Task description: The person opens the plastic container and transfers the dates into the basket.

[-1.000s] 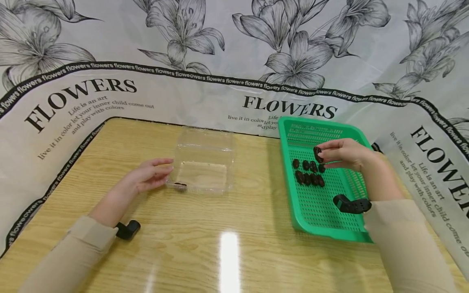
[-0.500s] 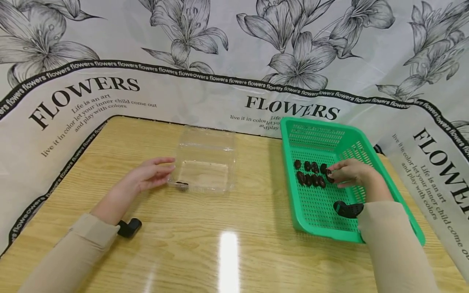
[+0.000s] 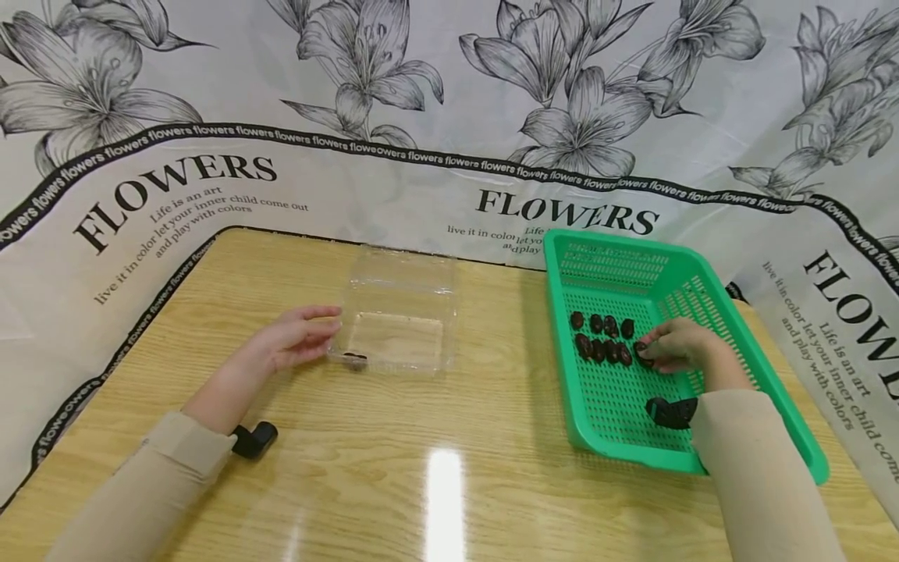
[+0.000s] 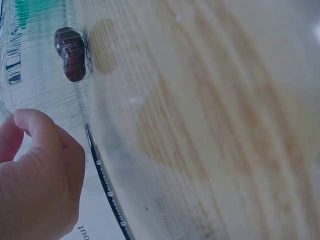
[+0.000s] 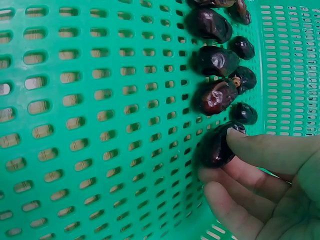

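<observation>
My right hand point(image 3: 677, 347) is down in the green plastic basket point(image 3: 572, 406), pinching a dark, glossy date point(image 5: 220, 145) between thumb and fingers. That date is at the right end of the nearer of two rows of dates point(image 3: 598, 350); the farther row point(image 3: 610, 326) lies just behind. At the left wall of a clear plastic box point(image 3: 396, 339), my left hand point(image 3: 298, 339) grips the edge with thumb and bent finger, as the left wrist view shows. Inside the box, by its front left corner, lies a dark date point(image 4: 72, 55); whether it is one or two touching is unclear.
The box's clear lid point(image 3: 402, 273) stands open toward the back. Box and basket rest on a wooden table point(image 3: 337, 468), apart from each other. A white flower-printed sheet point(image 3: 393, 187) rises behind and along the sides. The basket's raised rim point(image 3: 555, 312) surrounds the dates.
My right hand has come down and nearer inside the basket, carrying its date from above the far row to the end of the near row. The left hand keeps its place at the box.
</observation>
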Motion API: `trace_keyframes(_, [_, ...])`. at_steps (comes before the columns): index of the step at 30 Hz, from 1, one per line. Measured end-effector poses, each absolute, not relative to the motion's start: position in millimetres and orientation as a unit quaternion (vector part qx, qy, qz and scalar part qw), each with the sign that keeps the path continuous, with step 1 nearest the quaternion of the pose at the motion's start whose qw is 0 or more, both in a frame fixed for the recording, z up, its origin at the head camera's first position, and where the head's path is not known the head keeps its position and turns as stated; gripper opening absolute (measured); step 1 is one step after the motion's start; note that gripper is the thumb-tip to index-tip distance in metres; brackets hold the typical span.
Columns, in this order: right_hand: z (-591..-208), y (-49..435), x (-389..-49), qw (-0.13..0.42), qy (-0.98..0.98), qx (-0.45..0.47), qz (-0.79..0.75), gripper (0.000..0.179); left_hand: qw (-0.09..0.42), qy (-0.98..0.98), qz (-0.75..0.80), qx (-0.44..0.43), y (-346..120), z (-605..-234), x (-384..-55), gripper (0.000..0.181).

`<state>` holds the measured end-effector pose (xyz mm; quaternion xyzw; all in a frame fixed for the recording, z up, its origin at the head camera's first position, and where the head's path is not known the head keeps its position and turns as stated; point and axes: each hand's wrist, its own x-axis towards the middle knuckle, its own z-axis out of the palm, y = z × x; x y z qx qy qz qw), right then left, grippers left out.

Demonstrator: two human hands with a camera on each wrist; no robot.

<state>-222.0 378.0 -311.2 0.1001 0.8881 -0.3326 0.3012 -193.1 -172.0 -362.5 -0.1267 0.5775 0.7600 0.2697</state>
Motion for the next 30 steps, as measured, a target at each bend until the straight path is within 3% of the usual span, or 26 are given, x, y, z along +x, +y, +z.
trace_keyframes(16, [-308.6,374.8,-221.2,0.307,0.887,0.098,-0.331,0.031,0.27,0.576,0.762,-0.124,-170.7,-361.7,-192.3,0.057])
trace_keyframes(30, [-300.6,372.5,-222.2,0.302,0.893,0.085,-0.322,0.041,0.271,0.577,0.761,-0.123,-170.8,-361.1,-192.4,0.058])
